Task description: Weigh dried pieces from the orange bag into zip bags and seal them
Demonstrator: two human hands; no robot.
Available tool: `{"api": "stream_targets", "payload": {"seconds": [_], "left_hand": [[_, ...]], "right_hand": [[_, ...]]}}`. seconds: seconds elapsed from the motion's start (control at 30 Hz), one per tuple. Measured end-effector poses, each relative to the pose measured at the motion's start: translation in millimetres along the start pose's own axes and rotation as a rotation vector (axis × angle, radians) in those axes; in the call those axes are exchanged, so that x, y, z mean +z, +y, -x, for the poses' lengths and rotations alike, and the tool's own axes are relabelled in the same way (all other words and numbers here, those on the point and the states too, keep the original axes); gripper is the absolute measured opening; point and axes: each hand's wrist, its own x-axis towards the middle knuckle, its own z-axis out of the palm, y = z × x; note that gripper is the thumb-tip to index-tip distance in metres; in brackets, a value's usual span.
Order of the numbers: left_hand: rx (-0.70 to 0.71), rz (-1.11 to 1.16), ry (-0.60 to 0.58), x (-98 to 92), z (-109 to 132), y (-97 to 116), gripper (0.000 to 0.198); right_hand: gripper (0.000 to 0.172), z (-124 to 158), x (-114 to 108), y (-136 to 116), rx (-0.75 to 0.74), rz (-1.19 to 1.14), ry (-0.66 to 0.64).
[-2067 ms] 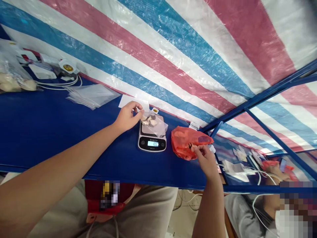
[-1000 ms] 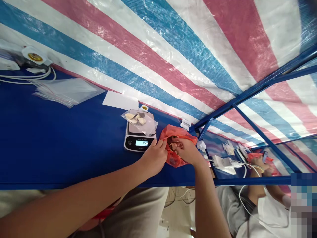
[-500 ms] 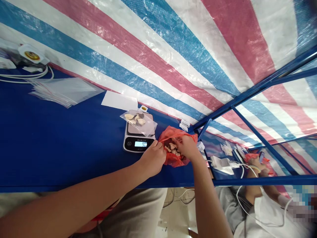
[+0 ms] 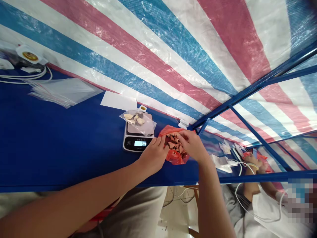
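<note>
A red plastic bag (image 4: pixel 177 159) lies open on the table, full of dried pale slices with dark edges (image 4: pixel 174 145). My left hand (image 4: pixel 155 152) is closed on the bag's left rim. Over the right side of the opening is my right hand (image 4: pixel 194 145), fingers bent together at the slices; whatever they pinch is hidden. Just left of the bag stands a digital kitchen scale (image 4: pixel 128 138), its lit display reading about 90, with any decimal point unclear. On its plate rests a clear plastic bag (image 4: pixel 148 127) with several pale pieces (image 4: pixel 140 121) inside.
Clear zip bags (image 4: pixel 66 92) and a white paper (image 4: pixel 119 100) lie on the blue table (image 4: pixel 61 142). Blue metal bars (image 4: pixel 247 91) and a striped sheet (image 4: pixel 148 59) border it. At right, another person's hands (image 4: pixel 254 162) are near a red bag, beside white cables.
My right hand has drawn up from inside the red bag to its upper right side. More slices now show, and the opening looks wider. My left hand stays at the rim.
</note>
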Motion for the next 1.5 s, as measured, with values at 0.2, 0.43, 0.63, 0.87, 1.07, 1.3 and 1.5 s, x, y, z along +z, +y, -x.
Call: {"api": "stream_targets", "payload": {"seconds": [0.2,0.43,0.63,0.87,1.07,1.3,1.5], "left_hand": [[0.006,0.178,0.163,-61.8,10.1,-42.5,0.02],[-0.671,0.37,0.523,-79.2,17.1,-190.5,0.017],[-0.785,0.541,0.558,-41.5,37.2,-223.6,0.016],[-0.862,0.658,0.608,-42.0,36.0,-235.7,0.016],[-0.851,0.642,0.613,-41.0,36.1,-236.4,0.016],[-0.874,0.648,0.629,-41.6,36.9,-237.8,0.014],[-0.882,0.661,0.635,-42.1,35.8,-238.9,0.013]], "right_hand": [[0.024,21.3,-9.0,-24.5,0.084,-0.243,0.079],[0.025,-12.5,48.2,-57.1,-0.166,-0.118,0.221],[0.024,-46.3,74.5,-83.9,-0.246,-0.099,0.208],[0.021,-31.3,68.5,-72.9,-0.143,-0.134,0.246],[0.021,-24.2,67.8,-65.1,-0.094,-0.14,0.234],[0.018,-31.1,71.2,-77.7,-0.123,-0.097,0.245],[0.019,-36.6,73.1,-78.6,-0.154,-0.074,0.25]]}}
